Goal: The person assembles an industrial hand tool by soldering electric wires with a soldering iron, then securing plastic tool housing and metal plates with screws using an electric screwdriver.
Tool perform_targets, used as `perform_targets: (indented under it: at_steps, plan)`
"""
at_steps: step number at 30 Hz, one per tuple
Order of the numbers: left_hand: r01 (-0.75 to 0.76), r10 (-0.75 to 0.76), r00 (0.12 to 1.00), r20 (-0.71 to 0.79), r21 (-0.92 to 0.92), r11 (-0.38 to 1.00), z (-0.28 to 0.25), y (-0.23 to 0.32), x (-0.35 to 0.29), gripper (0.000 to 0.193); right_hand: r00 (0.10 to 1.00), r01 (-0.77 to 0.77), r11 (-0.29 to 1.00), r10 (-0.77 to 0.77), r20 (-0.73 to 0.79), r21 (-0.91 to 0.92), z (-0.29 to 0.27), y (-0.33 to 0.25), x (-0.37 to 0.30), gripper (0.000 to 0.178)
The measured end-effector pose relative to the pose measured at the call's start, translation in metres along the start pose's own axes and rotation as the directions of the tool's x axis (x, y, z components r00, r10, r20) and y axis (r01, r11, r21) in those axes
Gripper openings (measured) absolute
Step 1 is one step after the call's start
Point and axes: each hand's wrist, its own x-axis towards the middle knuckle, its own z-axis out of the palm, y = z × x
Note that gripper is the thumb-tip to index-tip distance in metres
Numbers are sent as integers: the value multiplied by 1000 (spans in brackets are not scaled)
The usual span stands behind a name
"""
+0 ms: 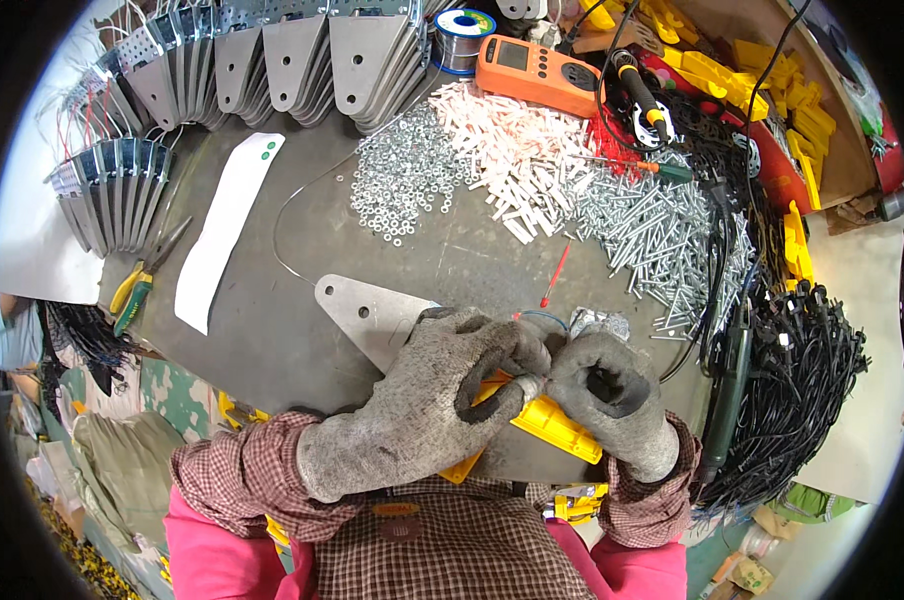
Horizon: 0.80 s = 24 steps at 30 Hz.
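Both my hands wear grey work gloves and meet at the near edge of the grey workbench [272, 330]. My left hand [422, 400] pinches a small metal piece at its fingertips, over a yellow plastic part [547, 425]. My right hand [607, 395] grips the same small piece from the right. A flat triangular metal plate [367, 315] lies just behind my left hand. Thin red and blue wires [552, 290] run out from behind my fingers, beside a small shiny metal part [602, 322].
Behind lie heaps of washers [402, 175], white plastic pieces [512, 140] and long screws [662, 240]. An orange multimeter [537, 72], solder spool [462, 35], soldering iron [640, 95], stacked metal plates [292, 60], yellow parts [772, 90], black cables [802, 390], pliers [137, 285] and a white strip [227, 225] surround them.
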Motion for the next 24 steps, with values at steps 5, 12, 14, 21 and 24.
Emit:
perform_targets:
  at_steps: [5, 12, 14, 21, 24]
  plan:
    - [-72, 82, 992, -91, 103, 992, 1, 4, 2, 16, 996, 90, 988, -93, -17, -127, 2, -7, 1, 11]
    - [-512, 589, 757, 284, 817, 264, -1, -2, -9, 26, 998, -4, 995, 10, 65, -95, 2, -10, 8, 11]
    - [-563, 602, 711, 365, 808, 175, -6, -8, -10, 30, 983, -171, 973, 158, 95, 156, 7, -14, 11, 8]
    - [222, -190, 973, 134, -296, 929, -17, 19, 1, 28, 912, 366, 857, -407, -41, -361, 18, -12, 12, 4]
    - [97, -89, 995, 41, -239, 966, -12, 8, 2, 25, 973, 218, 940, -230, -16, -262, 16, -22, 11, 3]
